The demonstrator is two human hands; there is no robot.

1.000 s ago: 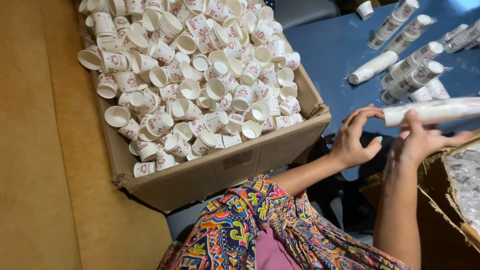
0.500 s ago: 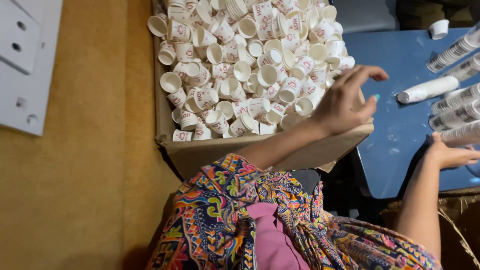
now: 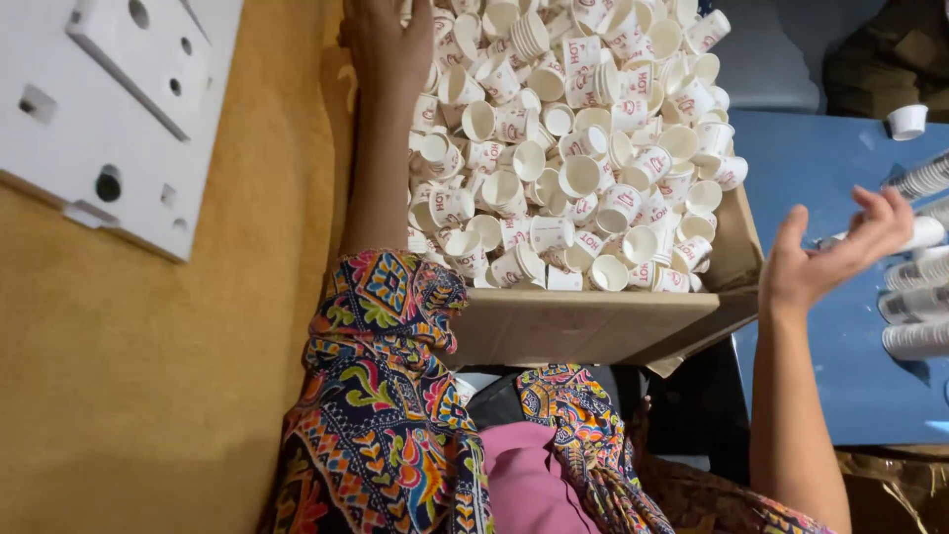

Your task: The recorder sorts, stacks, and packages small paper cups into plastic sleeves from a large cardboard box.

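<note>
Cardboard carton (image 3: 593,326) at centre frame, heaped with small white paper cups (image 3: 583,148) carrying red print, far too many for a count, certainly many dozens; most lying loose on their sides, a few nested in short stacks.

Left hand (image 3: 388,44) at 11 o'clock, reaching into the far left corner of the carton and resting on the cups there; fingers cut off by the top edge of the frame, so cannot tell whether spread or pinching anything. Patterned multicolour sleeve (image 3: 381,396) along the carton's left wall, down to 7 o'clock.

Right hand (image 3: 835,257) at 3 o'clock, raised over the blue table (image 3: 811,386) just past the carton's right wall; fingers loosely spread and slightly curled, palm open, nothing pinched. Fingertips close to the nearest of the stacked cup sleeves (image 3: 919,287) at the right edge; about five such stacks in view, all cropped by the frame. One single cup (image 3: 906,121) upside down at 2 o'clock on the table.

White panel (image 3: 119,109) with several round and square holes at 10 o'clock, against the ochre surface (image 3: 148,396).

Open room: bare blue tabletop between carton and stacks, under the right hand; carton's near flap (image 3: 712,326) bent outward at 4 o'clock, narrowing the gap there.
</note>
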